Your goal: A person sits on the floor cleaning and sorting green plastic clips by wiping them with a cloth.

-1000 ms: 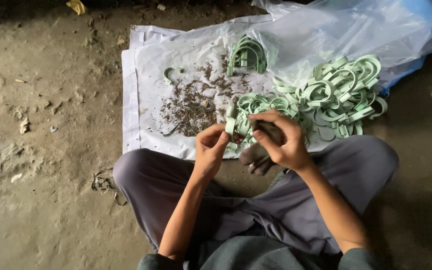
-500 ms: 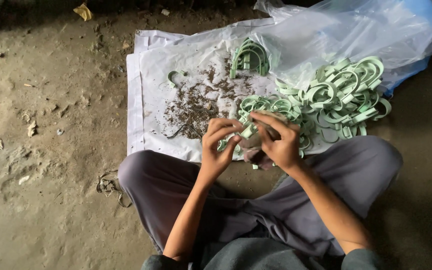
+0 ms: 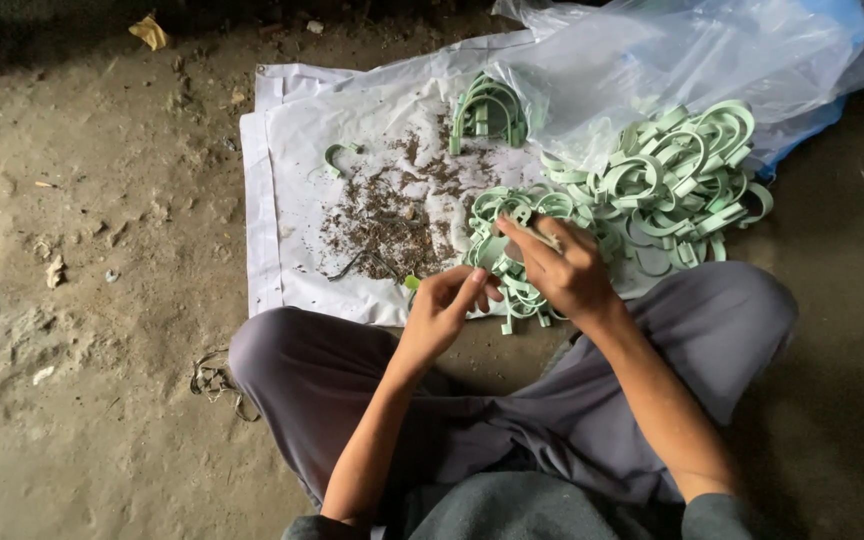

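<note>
Our single head-worn view

We looked steeply down, close over our crossed legs, onto the white plastic sheet (image 3: 292, 150) spread across the rough dirt floor (image 3: 92, 330).

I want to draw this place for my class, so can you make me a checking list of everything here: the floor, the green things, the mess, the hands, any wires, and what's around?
Surface: white sheet spread on a rough dirt floor.
Job's things: pile of pale green plastic clips on the sheet; a small arched stack stands apart; one loose piece.
Clutter: dark trimmings scattered mid-sheet; scraps on the floor.
Grippers: left hand pinches a small green bit; right hand grips a clip beside the pile.
Cables: nothing seen; only a tangle of thin string by the knee.
Surroundings: clear plastic bag over the pile's far side; crossed legs in grey trousers.
</note>
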